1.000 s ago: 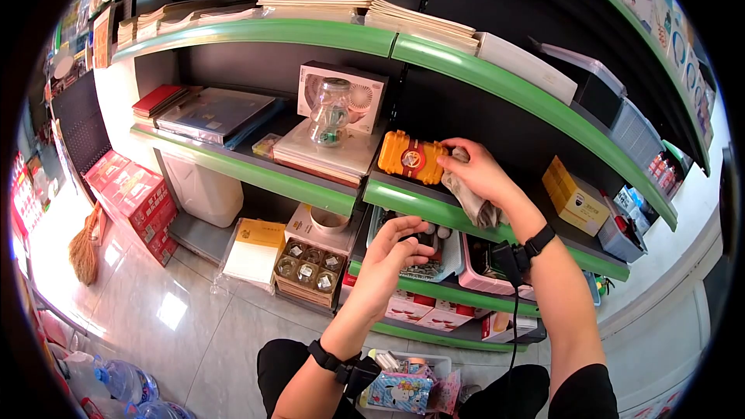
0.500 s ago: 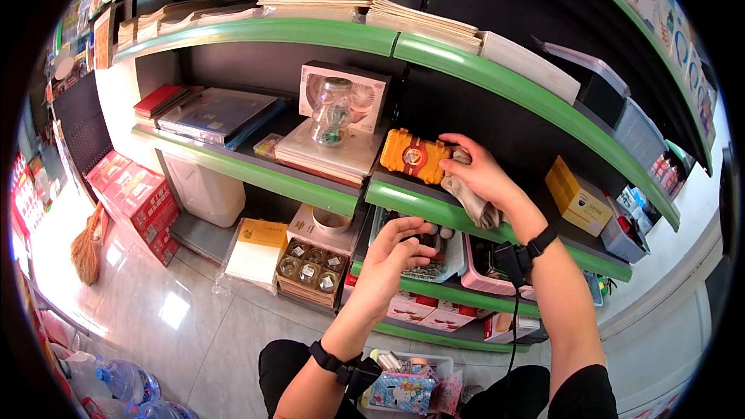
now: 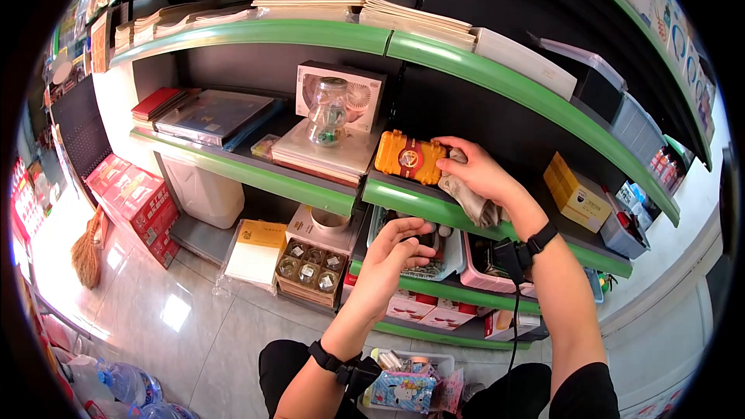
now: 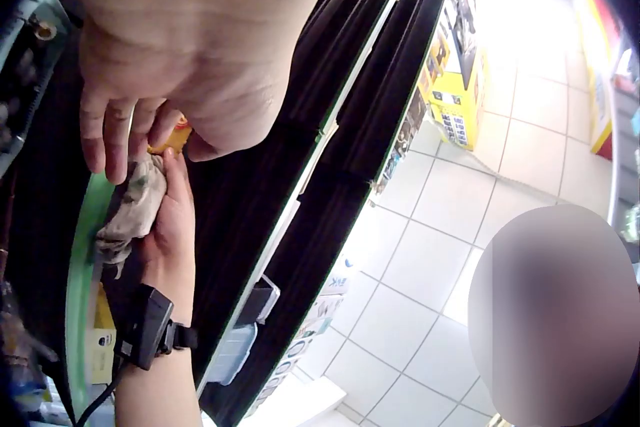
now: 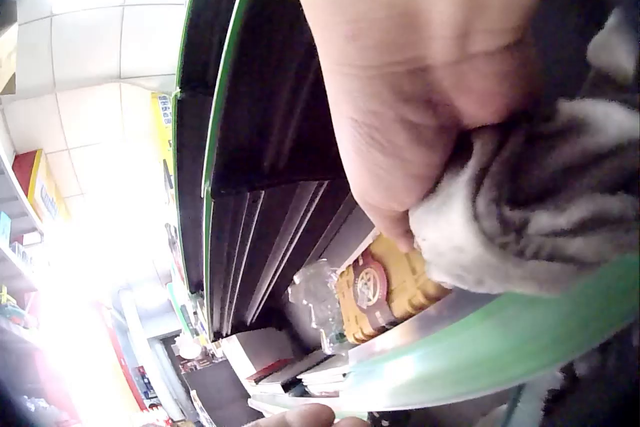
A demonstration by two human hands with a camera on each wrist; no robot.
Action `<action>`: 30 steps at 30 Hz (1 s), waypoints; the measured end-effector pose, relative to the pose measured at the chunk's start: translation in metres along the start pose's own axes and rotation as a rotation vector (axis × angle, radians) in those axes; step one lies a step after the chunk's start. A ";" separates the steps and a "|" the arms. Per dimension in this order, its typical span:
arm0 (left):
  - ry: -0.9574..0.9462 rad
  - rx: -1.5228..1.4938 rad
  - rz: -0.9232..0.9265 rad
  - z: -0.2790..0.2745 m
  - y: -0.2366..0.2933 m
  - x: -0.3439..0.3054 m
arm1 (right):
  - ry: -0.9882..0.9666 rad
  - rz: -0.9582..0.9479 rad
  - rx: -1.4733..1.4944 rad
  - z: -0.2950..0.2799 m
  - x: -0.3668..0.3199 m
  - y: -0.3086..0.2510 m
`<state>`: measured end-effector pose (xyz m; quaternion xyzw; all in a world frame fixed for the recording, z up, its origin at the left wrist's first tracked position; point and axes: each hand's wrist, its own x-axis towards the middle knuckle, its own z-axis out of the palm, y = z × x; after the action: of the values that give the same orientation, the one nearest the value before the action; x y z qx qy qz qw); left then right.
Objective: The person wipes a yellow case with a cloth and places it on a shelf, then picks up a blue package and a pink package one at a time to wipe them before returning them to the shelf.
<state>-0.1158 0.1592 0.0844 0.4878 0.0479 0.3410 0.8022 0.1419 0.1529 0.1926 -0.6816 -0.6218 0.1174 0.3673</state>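
Note:
An orange toy case (image 3: pixel 407 157) with a round red emblem lies on the middle green-edged shelf (image 3: pixel 403 200). My right hand (image 3: pixel 456 159) rests at the case's right end, its thumb on the top edge, and it grips a crumpled grey cloth (image 3: pixel 468 200) that hangs over the shelf lip. In the right wrist view the cloth (image 5: pixel 540 202) bunches under my palm, beside the case (image 5: pixel 385 287). My left hand (image 3: pixel 411 234) hovers lower, in front of the shelf below, with relaxed fingers and nothing in it. The left wrist view shows its fingers (image 4: pixel 110 142) above the cloth (image 4: pixel 130 209).
Left of the case stand a clear plastic jar (image 3: pixel 327 114), a boxed fan (image 3: pixel 343 93) and flat boxes. A yellow carton (image 3: pixel 573 192) sits to the right. Trays of small goods (image 3: pixel 423 264) fill the lower shelf. Stacked books line the top shelf; a broom (image 3: pixel 87 244) leans at the left.
My right hand stays at the orange case's end with the cloth. My left hand has drifted only slightly in front of the lower shelf.

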 end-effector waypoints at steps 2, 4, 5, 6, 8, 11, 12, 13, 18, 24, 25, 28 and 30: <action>0.001 0.001 -0.002 -0.001 -0.002 0.001 | 0.040 -0.063 -0.015 -0.001 -0.001 0.003; 0.026 0.003 0.003 0.001 0.000 -0.002 | 0.094 -0.058 0.023 -0.006 -0.008 -0.003; 0.039 0.005 0.004 0.001 0.002 -0.002 | 0.128 -0.022 0.067 -0.012 -0.015 -0.008; 0.036 0.032 0.013 -0.001 0.001 -0.002 | 0.204 -0.052 0.093 -0.019 -0.020 -0.003; 0.031 0.083 0.024 -0.008 -0.002 0.000 | 0.254 -0.036 0.130 -0.035 -0.048 -0.027; -0.042 0.177 0.044 -0.012 -0.005 0.004 | 0.179 0.047 0.343 -0.031 -0.111 -0.056; -0.064 0.232 0.049 -0.008 -0.009 0.004 | 0.150 0.053 0.332 -0.022 -0.131 -0.057; -0.096 0.285 0.040 -0.001 -0.012 0.004 | 0.126 0.071 0.326 -0.011 -0.151 -0.060; -0.269 0.868 0.246 0.042 -0.039 -0.005 | 0.082 0.202 0.522 0.035 -0.216 -0.028; -0.397 0.945 0.213 0.054 -0.097 -0.007 | -0.065 0.337 0.676 0.038 -0.275 0.025; -0.443 0.952 0.189 0.057 -0.107 -0.007 | -0.061 0.342 0.679 0.037 -0.283 0.033; -0.532 0.950 0.142 0.073 -0.133 -0.009 | -0.059 0.383 0.711 0.029 -0.310 0.059; -0.585 0.960 0.131 0.079 -0.156 -0.008 | -0.030 0.397 0.700 0.027 -0.328 0.081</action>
<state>-0.0112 0.0498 -0.0036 0.8740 -0.0571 0.1805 0.4475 0.1214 -0.1399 0.0239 -0.6204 -0.4060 0.4005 0.5384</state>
